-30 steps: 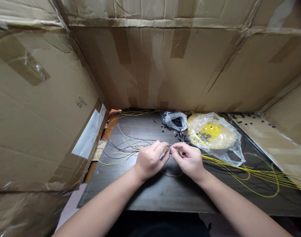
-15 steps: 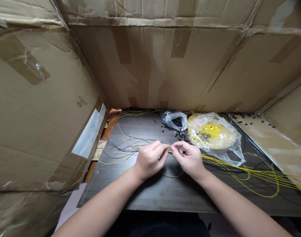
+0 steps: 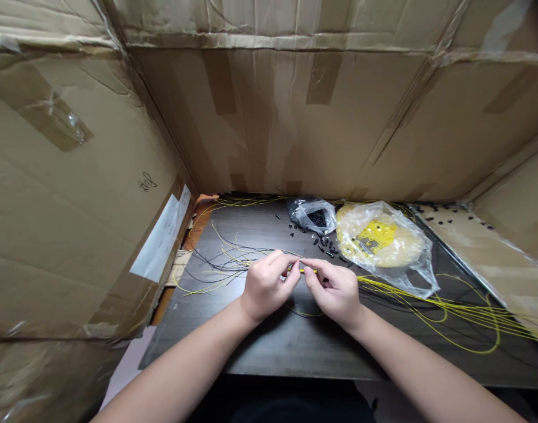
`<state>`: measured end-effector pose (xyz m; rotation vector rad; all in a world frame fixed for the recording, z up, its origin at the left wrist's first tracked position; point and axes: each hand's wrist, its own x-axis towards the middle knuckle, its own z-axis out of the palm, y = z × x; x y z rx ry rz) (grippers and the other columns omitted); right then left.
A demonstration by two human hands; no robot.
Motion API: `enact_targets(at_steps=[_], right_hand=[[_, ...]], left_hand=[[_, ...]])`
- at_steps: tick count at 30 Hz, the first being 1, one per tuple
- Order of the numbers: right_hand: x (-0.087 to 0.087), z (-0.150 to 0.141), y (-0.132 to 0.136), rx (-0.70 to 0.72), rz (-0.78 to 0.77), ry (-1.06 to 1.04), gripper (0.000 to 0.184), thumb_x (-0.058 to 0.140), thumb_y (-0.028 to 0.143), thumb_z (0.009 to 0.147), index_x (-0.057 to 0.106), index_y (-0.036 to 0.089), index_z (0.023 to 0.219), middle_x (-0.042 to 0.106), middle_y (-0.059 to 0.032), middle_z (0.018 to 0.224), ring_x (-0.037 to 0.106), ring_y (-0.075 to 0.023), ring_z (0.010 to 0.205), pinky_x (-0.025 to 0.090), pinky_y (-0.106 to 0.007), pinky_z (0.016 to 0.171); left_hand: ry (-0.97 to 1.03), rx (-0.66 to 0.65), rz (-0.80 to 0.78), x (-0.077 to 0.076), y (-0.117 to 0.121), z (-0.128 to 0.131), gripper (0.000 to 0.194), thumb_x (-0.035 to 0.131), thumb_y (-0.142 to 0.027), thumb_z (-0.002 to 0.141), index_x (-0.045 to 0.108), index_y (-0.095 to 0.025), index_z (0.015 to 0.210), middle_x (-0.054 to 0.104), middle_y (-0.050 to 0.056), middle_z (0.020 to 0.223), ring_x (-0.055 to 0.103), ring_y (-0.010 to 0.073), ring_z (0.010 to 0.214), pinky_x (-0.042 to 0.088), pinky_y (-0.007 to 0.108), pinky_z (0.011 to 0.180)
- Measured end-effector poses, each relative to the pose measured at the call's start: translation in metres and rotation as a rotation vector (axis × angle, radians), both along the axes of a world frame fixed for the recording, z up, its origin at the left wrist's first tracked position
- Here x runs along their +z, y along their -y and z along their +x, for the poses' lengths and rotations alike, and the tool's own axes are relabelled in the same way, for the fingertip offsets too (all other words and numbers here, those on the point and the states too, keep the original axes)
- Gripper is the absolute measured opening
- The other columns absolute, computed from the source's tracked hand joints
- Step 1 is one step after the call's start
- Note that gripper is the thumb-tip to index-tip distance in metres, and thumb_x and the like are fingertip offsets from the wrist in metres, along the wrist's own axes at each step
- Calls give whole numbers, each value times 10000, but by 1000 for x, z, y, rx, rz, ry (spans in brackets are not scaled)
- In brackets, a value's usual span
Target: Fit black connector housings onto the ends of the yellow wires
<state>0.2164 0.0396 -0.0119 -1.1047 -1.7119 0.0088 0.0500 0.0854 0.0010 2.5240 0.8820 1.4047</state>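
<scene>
In the head view, a bunch of yellow and black wires [image 3: 386, 286] lies across a dark counter [image 3: 269, 352]. It runs from the right side, under and between the two hands, and its loose ends fan out on the left. The left hand [image 3: 266, 286] has its thumb and finger pinched together on the wires; the tips are too small to see just which ones. The right hand [image 3: 338, 292] is just beside it, with a bent finger and thumb a little apart near the wires. I cannot tell if they grip anything. On the far side sits a small clear bag [image 3: 300, 210] of black bits. Right of it is a bigger clear bag [image 3: 407, 249] with yellow bits inside. Loose black pieces [image 3: 330, 254] lie near both bags. Tall cardboard walls [image 3: 269, 129] stand at the far side, left and right.
</scene>
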Motion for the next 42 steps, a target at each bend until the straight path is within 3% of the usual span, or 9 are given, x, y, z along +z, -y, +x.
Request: enact_targets(at_steps=[6, 12, 16, 20, 27, 32, 37, 42], right_hand=[[3, -3, 6, 123, 44, -25, 217, 595, 147, 892, 716, 109, 1067, 733, -94, 764, 668, -161, 610, 526, -261, 580], [1, 5, 7, 253, -67, -74, 280, 561, 185, 917, 713, 140, 1148, 716, -81, 783, 654, -164, 643, 528, -279, 619], [-6, 9, 1, 373, -317, -299, 471, 364, 262, 1002, 494, 183, 1447, 541, -8, 689, 559, -148, 639, 512, -295, 640], [-12, 6, -7, 342, -341, -433, 549, 338, 245, 1017, 262, 255, 1560, 506, -14, 830, 540, -137, 711, 518, -295, 675], [-9, 5, -10, 293, -289, -487, 488, 496, 241, 1002, 400, 307, 1476, 684, -62, 1073, 695, -174, 918, 568, -398, 905], [-9, 11, -9, 292, -325, -571, 349, 576, 270, 970, 552, 260, 1318, 725, -76, 1062, 744, -183, 803, 620, -385, 809], [-3, 16, -8, 257, -259, -463, 113, 582, 229, 960, 680, 220, 1015, 729, -40, 889, 725, -157, 671, 610, -303, 669], [9, 15, -11, 161, -182, -246, 265, 474, 185, 997, 678, 230, 1161, 706, -73, 1051, 708, -185, 931, 578, -375, 875]], left_hand=[[-5, -1, 99, 1, 1, -2, 74, 611, -141, 883, 673, -145, 922, 569, -9, 657, 490, 99, 564, 398, 235, 565], [35, -4, 155, 1, 0, -4, 74, 624, -119, 865, 667, -138, 923, 511, -33, 605, 442, 87, 525, 377, 224, 534], [56, 32, 199, 3, -5, -8, 97, 643, -110, 846, 664, -133, 939, 526, -32, 606, 443, 84, 520, 371, 223, 520], [43, 56, 258, 5, -6, -10, 85, 643, -117, 840, 668, -143, 917, 567, -22, 619, 468, 80, 509, 373, 219, 507], [24, 45, 235, 4, -3, -10, 137, 659, -109, 831, 680, -146, 961, 601, -9, 642, 503, 88, 531, 396, 222, 532], [24, 32, 227, 4, -2, -8, 145, 665, -101, 826, 682, -136, 966, 580, -14, 626, 488, 87, 526, 380, 221, 518], [48, 11, 194, 4, -1, -8, 136, 659, -104, 830, 682, -130, 962, 567, -15, 629, 475, 85, 525, 379, 217, 515], [48, 10, 151, 4, -1, -7, 129, 651, -106, 836, 679, -128, 960, 548, -17, 630, 461, 89, 536, 391, 220, 539]])
